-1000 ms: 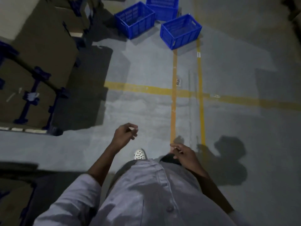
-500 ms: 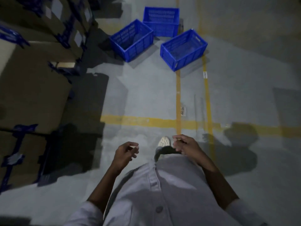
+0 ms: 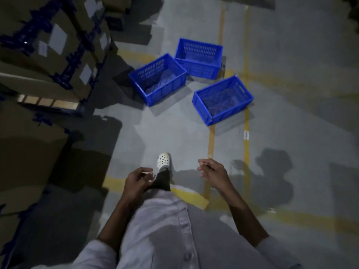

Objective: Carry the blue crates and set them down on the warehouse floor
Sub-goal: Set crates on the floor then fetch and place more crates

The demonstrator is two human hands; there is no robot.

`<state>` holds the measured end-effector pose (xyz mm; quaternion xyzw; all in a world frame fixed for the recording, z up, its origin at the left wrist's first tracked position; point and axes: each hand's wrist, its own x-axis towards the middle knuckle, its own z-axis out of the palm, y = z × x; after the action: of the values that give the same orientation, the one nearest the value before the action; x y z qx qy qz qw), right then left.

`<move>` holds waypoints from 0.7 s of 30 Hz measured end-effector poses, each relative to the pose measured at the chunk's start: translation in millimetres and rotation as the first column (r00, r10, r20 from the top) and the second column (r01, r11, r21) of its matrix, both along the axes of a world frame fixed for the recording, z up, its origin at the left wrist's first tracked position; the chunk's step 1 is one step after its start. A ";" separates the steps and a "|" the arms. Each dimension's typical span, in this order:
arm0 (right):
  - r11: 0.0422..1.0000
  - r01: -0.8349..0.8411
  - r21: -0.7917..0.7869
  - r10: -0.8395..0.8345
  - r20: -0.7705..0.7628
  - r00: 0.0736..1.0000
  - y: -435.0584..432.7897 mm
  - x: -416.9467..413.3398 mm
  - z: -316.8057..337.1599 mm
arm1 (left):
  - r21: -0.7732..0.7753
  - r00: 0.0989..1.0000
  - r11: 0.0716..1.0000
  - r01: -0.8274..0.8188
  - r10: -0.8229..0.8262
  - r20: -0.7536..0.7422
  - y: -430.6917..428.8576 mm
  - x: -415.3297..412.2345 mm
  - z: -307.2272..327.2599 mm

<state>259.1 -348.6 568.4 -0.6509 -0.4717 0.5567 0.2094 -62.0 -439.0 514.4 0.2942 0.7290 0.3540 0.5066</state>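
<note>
Grey warehouse floor point(image 3: 291, 123) bears three blue crates point(image 3: 157, 78) at twelve o'clock, well apart from the left hand point(image 3: 137, 181) and right hand point(image 3: 212, 171), both loosely curled and empty. Best to step to the nearest crate point(image 3: 223, 100) at one o'clock and take both short rims evenly; stacked cartons point(image 3: 48, 45) at ten o'clock crowd the left.

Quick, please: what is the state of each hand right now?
Left hand: open, fingers loosely curled, holding nothing.
Right hand: open, fingers loosely curled, holding nothing.
</note>
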 end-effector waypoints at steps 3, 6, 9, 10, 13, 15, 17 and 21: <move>0.998 -0.032 -0.058 0.032 -0.004 0.999 50.6 -12.5 8.4 | -0.027 0.994 0.996 0.089 -0.090 -0.067 84.1 -22.5 3.6; 0.998 0.060 0.005 -0.061 0.009 0.998 111.2 -13.2 28.8 | -0.035 0.973 0.979 0.199 -0.201 -0.114 179.7 -34.2 25.7; 0.983 0.172 0.063 -0.171 -0.011 0.985 158.0 -1.2 49.3 | -0.032 0.911 0.928 0.372 -0.371 -0.181 271.9 -29.5 40.5; 0.978 0.202 0.059 -0.201 -0.026 0.979 171.3 5.4 50.4 | -0.026 0.892 0.912 0.409 -0.405 -0.201 301.7 -25.7 43.9; 0.962 0.274 -0.013 -0.275 -0.044 0.961 210.0 28.4 42.0 | 0.006 0.868 0.893 0.450 -0.436 -0.239 381.6 -1.4 51.1; 0.954 0.295 -0.056 -0.298 -0.055 0.953 237.1 46.3 32.3 | 0.024 0.875 0.897 0.441 -0.424 -0.233 419.0 24.1 55.0; 0.952 0.300 -0.064 -0.304 -0.076 0.950 270.2 67.8 27.7 | 0.044 0.894 0.910 0.413 -0.395 -0.212 445.2 54.2 53.3; 0.971 0.235 -0.037 -0.238 -0.092 0.967 334.4 136.6 24.2 | 0.016 0.930 0.939 0.343 -0.337 -0.145 468.5 132.7 37.3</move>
<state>395.7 -14.1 592.6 -0.6777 -0.3730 0.5643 0.2884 70.7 29.5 551.7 0.4502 0.6934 0.2546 0.5016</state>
